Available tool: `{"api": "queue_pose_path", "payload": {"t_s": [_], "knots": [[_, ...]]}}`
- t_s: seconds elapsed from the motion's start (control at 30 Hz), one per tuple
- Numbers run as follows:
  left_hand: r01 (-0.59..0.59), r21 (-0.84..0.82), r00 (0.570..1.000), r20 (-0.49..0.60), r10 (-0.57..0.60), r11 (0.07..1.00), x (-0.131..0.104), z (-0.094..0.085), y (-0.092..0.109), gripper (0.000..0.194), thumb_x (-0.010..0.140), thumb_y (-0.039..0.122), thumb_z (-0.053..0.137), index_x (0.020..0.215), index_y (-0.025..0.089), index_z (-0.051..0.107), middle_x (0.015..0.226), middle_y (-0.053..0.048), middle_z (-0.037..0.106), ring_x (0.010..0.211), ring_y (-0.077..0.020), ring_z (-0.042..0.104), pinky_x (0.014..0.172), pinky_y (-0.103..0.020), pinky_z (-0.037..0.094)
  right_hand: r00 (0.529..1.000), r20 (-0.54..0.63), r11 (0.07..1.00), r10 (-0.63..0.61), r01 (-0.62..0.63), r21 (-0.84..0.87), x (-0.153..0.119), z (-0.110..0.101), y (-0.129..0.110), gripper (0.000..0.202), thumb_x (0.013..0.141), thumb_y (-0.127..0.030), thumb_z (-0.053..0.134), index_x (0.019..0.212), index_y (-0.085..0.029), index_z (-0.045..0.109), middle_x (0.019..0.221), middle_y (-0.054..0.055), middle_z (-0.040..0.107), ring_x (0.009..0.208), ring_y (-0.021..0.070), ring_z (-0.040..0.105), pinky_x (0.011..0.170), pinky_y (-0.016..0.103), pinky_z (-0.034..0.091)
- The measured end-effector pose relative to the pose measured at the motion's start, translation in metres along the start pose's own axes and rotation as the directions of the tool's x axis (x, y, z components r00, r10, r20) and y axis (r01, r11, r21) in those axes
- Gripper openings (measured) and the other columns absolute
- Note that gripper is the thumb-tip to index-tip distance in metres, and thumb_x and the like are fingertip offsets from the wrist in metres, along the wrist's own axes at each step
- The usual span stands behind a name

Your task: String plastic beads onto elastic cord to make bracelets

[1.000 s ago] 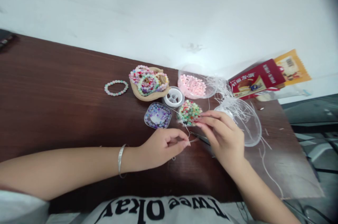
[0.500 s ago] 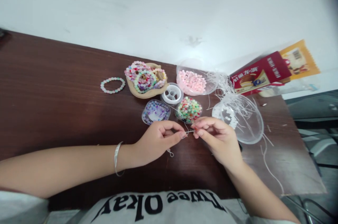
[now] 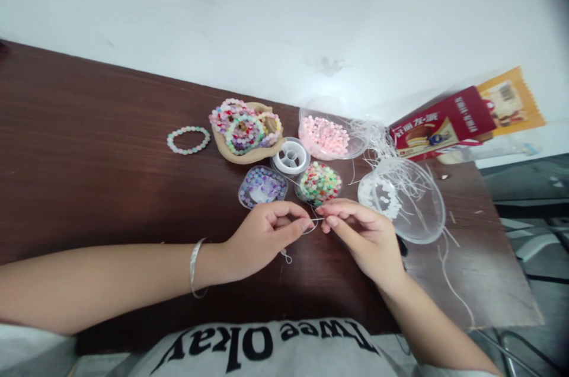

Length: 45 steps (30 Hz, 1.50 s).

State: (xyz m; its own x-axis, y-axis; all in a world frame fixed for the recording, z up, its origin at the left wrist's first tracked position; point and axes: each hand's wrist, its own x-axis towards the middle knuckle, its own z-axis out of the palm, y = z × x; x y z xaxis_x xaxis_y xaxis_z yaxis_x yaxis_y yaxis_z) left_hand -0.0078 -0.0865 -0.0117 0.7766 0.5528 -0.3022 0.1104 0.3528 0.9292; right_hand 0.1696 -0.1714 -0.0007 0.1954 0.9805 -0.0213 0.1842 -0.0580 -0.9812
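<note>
My left hand pinches a thin white string between thumb and forefinger, with a loose loop dangling below. Facing it, my right hand is closed in a pinch where the string meets its fingertips; whether a bead sits there is too small to tell. Just beyond the hands stand a tub of multicoloured beads and a tub of purple and blue beads. Behind these two lies a white spool, its string trailing toward my hands.
A tan dish holds several beaded bracelets; another bracelet lies to its left. Pink beads fill a clear bowl at the back. On the right are a bowl of white beads, tangled string ends and a red snack packet.
The gap between my fingertips stays short, and my right fingers have shifted slightly left and closer together. A reddish spot at the right fingertips no longer shows. The view has tilted slightly.
</note>
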Motion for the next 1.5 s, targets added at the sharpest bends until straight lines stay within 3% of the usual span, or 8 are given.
{"api": "queue_pose_path", "payload": {"t_s": [0.8,0.97,1.5], "knots": [[0.003,-0.019,1.000,0.008,-0.003,1.000,-0.0004,-0.0004,-0.0027,0.030,0.084,0.042,0.057,0.084,0.013,0.062,0.062,0.004,0.047,0.052,-0.0045,0.035,0.047,-0.017,0.026,0.998,-0.036,0.997,-0.053,0.055,0.062,-0.0006,0.0005,-0.0012,0.015,0.080,-0.013,0.064,0.091,-0.023,0.067,0.089,0.002,0.071,0.075,0.0124,0.067,0.074,0.028,0.057],[-0.008,-0.049,1.000,0.010,0.008,0.999,0.0004,0.0002,-0.0023,0.027,0.084,0.040,0.057,0.082,0.012,0.061,0.061,0.005,0.046,0.052,-0.0042,0.034,0.046,-0.017,0.025,0.998,-0.016,0.996,-0.065,0.066,0.064,-0.0013,-0.0013,0.0016,0.020,0.082,-0.010,0.062,0.094,-0.024,0.067,0.091,0.001,0.069,0.074,0.0098,0.064,0.071,0.023,0.055],[0.036,-0.068,0.999,0.038,-0.034,0.997,-0.0002,0.0013,-0.0015,0.027,0.084,0.040,0.057,0.083,0.014,0.060,0.059,0.005,0.045,0.052,-0.0057,0.038,0.048,-0.017,0.035,0.994,0.005,0.993,-0.112,0.112,0.046,0.0004,-0.0002,0.0000,0.024,0.080,-0.004,0.063,0.093,-0.024,0.068,0.089,0.000,0.069,0.087,0.0094,0.065,0.078,0.019,0.054]]}}
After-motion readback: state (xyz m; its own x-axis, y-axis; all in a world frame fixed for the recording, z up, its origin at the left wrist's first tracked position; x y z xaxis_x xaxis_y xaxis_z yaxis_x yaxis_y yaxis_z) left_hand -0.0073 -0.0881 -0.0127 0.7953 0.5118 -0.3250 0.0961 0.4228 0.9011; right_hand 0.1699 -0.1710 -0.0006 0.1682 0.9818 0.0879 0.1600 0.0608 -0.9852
